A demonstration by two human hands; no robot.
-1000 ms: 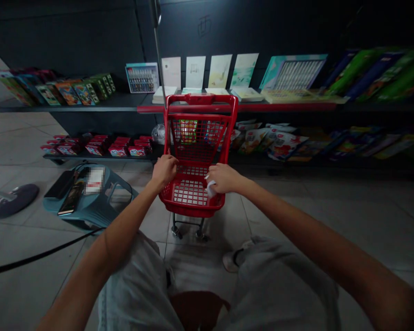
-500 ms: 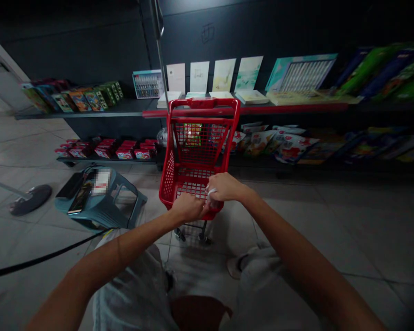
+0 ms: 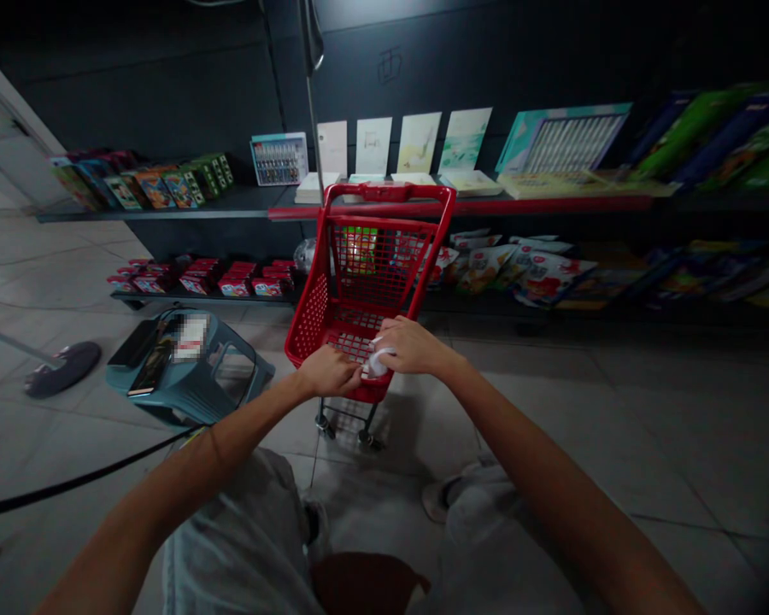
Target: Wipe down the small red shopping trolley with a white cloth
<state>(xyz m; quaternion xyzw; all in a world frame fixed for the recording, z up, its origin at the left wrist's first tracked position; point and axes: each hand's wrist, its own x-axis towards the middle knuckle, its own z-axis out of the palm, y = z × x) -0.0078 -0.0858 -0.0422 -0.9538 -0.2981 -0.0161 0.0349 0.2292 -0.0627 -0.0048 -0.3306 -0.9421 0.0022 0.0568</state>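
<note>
A red plastic shopping cart [image 3: 307, 319] stands before me, its basket tilted slightly and its front rim towards me. Over that rim my right hand [image 3: 415, 343] is closed around a crumpled white, tissue-like piece [image 3: 378, 362], part of which hangs below the fingers. To its left, my left hand [image 3: 330, 371] is closed too, with its fingertips close against the white piece at the basket's front edge. What the left fingers grip is hidden from me. The cart's handle [image 3: 390, 192] is at the far side, near the shelf.
Behind the cart, a shelf [image 3: 231, 207] carries books, boxes and pen sets, with snack bags [image 3: 548, 269] and red packs [image 3: 198, 276] below. A blue-grey stool [image 3: 231, 343] with phones on it stands left, beside a round stand base [image 3: 64, 369]. A black strap [image 3: 90, 478] crosses lower left.
Both hands have shifted slightly left. The cart's near end has swung left with them, and more of the white piece shows under my right hand.
</note>
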